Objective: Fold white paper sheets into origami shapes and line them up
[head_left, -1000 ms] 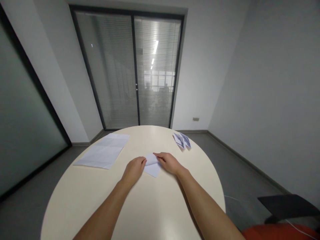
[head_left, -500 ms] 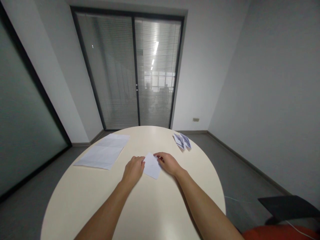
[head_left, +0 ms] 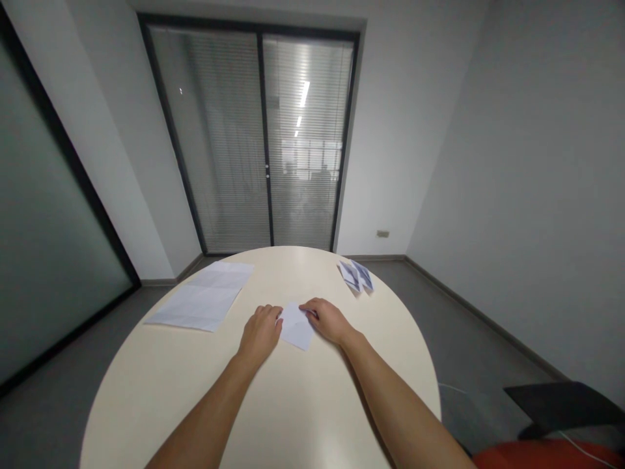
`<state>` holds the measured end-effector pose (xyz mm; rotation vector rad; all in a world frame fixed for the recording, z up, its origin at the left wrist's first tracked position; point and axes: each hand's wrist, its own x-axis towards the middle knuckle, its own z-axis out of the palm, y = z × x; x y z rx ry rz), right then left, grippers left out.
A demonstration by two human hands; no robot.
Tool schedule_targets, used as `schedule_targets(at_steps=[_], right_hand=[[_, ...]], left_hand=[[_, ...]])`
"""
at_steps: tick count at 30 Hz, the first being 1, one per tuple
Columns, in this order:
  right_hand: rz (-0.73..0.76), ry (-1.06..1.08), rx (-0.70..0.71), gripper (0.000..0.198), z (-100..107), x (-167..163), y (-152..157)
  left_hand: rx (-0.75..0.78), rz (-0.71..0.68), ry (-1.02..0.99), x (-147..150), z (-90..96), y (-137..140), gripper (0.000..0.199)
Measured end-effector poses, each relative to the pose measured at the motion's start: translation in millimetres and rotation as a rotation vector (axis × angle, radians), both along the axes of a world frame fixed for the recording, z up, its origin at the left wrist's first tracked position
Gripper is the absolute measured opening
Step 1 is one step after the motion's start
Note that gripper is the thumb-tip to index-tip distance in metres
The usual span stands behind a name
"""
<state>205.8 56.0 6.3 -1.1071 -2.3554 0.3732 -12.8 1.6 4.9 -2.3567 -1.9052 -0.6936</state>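
Note:
A small piece of white paper [head_left: 297, 331] lies on the round table between my two hands. My left hand [head_left: 262, 329] is closed on its left edge, with thumb and fingers at the paper's upper left side. At the upper right side, my right hand [head_left: 328, 319] pinches the paper between thumb and fingers. The paper's far part looks slightly bent up, and a faint line crosses it. My fingers cover both of its side edges.
The cream round table [head_left: 293, 404] fills the foreground. A larger creased white sheet [head_left: 202, 298] lies at the left. Folded paper pieces with dark print [head_left: 355, 276] sit at the back right. A chair with a black armrest [head_left: 566, 402] stands at the lower right.
The far edge of the small paper has shifted slightly toward me, and a line now shows across it. Both hands stay in nearly the same place.

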Motion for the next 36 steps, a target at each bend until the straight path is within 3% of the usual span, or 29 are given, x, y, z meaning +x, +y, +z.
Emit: schedule_targets(at_steps=[7, 16, 22, 36], right_hand=[[-0.012, -0.035, -0.008, 0.03, 4.9, -0.9, -4.3], [-0.191, -0.088, -0.002, 0.025, 13.4, -1.4, -10.2], [-0.323, -0.102, -0.016, 0.021, 13.4, 0.1, -8.3], [-0.526, -0.136, -0.024, 0.016, 14.4, 0.1, -8.5]], left_hand=[[-0.036, -0.228, -0.053, -0.6, -4.6, 4.6, 0.046], [-0.02, -0.182, -0.024, 1.9, 4.8, -4.2, 0.035], [-0.024, -0.222, -0.056, 2.2, 8.4, -7.5, 0.027], [-0.067, -0.324, -0.103, -0.6, -2.6, -7.5, 0.022]])
